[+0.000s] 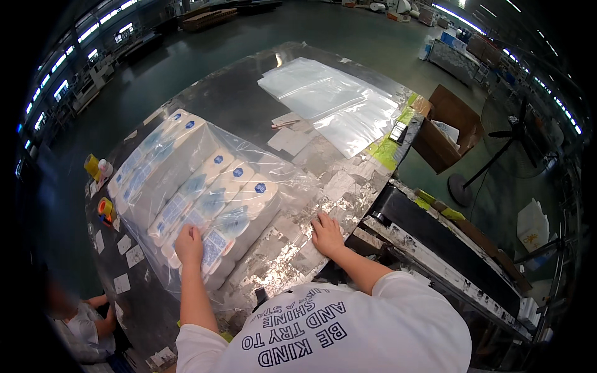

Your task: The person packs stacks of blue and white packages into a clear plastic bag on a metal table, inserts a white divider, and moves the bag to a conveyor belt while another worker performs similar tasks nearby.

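On the metal-topped table lies a large clear plastic bag with several long white and blue tissue packs inside, laid side by side. My left hand is at the near end of these packs, its fingers curled closed on the bag's film. Past the right side of the bag, my right hand rests on the worn table surface with its fingers spread, holding nothing. Farther back, a stack of flat clear plastic bags lies at the table's far right.
Tape rolls sit along the left edge. A black conveyor belt runs at the right, with an open cardboard box and a standing fan beyond. Another person is at the lower left.
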